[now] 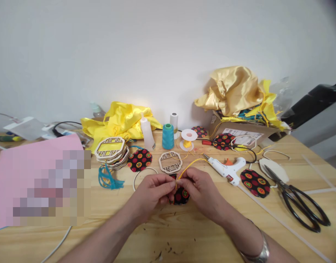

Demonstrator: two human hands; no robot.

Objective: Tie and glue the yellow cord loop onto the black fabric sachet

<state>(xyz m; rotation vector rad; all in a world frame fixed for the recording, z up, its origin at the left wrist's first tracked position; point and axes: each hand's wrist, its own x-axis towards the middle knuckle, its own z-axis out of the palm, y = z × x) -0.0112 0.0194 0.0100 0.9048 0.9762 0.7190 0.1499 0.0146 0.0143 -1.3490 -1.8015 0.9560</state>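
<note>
My left hand (158, 190) and my right hand (196, 190) meet at the middle of the table, fingertips pinched together on a thin yellow cord (193, 162). The cord arcs up and right from my fingers. Below them lies a black patterned fabric piece (181, 197), partly hidden by my hands. Just behind is a wooden lattice frame (170, 162). A spool of yellow thread (188, 143) stands farther back, beside a teal thread cone (168, 137).
Scissors (296, 201) and a white glue gun (226, 170) lie at the right. Stacked lattice frames (110, 149), a teal tassel (110, 179) and a pink sheet (33, 164) are at the left. Behind stand a glue bottle (147, 134) and a cardboard box (239, 129) with cloth.
</note>
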